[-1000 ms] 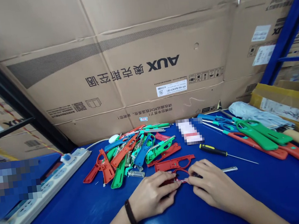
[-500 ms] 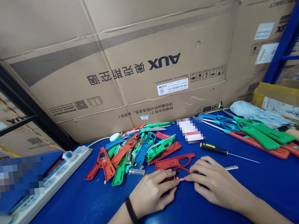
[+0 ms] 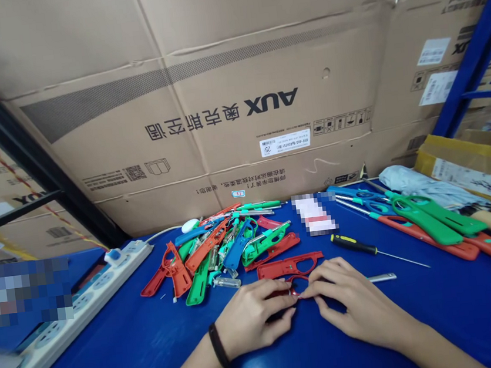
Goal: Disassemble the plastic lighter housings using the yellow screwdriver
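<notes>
Low over the blue table, my left hand [image 3: 260,313] has its fingers closed around the left part of a red long-neck lighter [image 3: 300,284]. My right hand [image 3: 353,301] pinches at the same lighter near its finger loop, fingertips almost meeting those of the left. Most of the lighter body is hidden under both hands. A metal tube [image 3: 383,277] shows to the right, beyond my right hand; whether it joins the lighter is hidden. Just behind my fingers lies a red half shell [image 3: 277,268] with a round loop.
A pile of red, green and blue lighter shells [image 3: 200,254] spreads behind left. A screwdriver [image 3: 353,244] lies behind my right hand. Whole lighters [image 3: 427,219] sit at right. A power strip [image 3: 87,314] runs along the left; a large cardboard box [image 3: 216,81] stands behind.
My fingertips have shifted slightly on the red lighter and the right hand's have come closer to the left's, covering more of it. The view has moved a little; the rest stays put.
</notes>
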The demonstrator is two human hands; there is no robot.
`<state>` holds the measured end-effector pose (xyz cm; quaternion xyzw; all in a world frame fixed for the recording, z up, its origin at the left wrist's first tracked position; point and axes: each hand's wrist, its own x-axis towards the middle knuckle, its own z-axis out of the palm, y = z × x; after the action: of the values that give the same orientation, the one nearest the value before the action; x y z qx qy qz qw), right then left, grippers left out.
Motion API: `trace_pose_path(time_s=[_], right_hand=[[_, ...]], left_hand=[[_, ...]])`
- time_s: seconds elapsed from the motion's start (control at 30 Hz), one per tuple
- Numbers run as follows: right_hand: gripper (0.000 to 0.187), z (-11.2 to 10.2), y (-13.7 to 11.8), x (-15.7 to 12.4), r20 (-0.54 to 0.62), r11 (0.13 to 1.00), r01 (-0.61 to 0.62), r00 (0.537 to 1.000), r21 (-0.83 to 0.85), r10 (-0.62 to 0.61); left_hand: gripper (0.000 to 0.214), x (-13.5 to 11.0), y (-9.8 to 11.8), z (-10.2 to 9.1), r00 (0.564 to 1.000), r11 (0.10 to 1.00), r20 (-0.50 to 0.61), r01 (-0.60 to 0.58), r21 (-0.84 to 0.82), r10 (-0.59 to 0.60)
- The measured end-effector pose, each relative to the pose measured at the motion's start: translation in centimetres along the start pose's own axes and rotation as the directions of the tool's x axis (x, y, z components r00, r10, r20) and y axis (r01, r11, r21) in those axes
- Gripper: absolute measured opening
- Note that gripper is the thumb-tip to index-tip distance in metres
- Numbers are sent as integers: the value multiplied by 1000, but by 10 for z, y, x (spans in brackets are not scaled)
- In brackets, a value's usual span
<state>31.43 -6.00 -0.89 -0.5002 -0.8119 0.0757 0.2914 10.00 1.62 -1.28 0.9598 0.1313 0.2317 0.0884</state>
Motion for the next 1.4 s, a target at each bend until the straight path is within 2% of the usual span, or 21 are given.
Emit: trace_pose_path(time_s=[0.2, 0.4, 0.63, 1.1, 1.4], right_hand=[[28, 1, -2, 0, 13, 1000, 6, 1000, -13, -6], [10, 5, -2, 2, 48, 999, 8, 999, -36, -7], [11, 4, -1, 0, 33, 1000, -24, 999, -7, 25], [12, 5, 1, 1, 29, 998, 46, 999, -46, -45], [13, 6, 1, 2, 23, 998, 50, 999, -47, -49]], left_hand=[[21, 1, 0, 3, 999, 999, -24, 23, -47, -25], [14, 8, 2, 3, 977, 956, -34, 198, -217, -210], [16, 11, 0, -1, 953, 885, 35, 292, -364, -300], [15, 15, -2, -6, 929, 840, 126, 369, -398, -348], [18, 24, -3, -6, 872, 755, 192, 487, -440, -451]])
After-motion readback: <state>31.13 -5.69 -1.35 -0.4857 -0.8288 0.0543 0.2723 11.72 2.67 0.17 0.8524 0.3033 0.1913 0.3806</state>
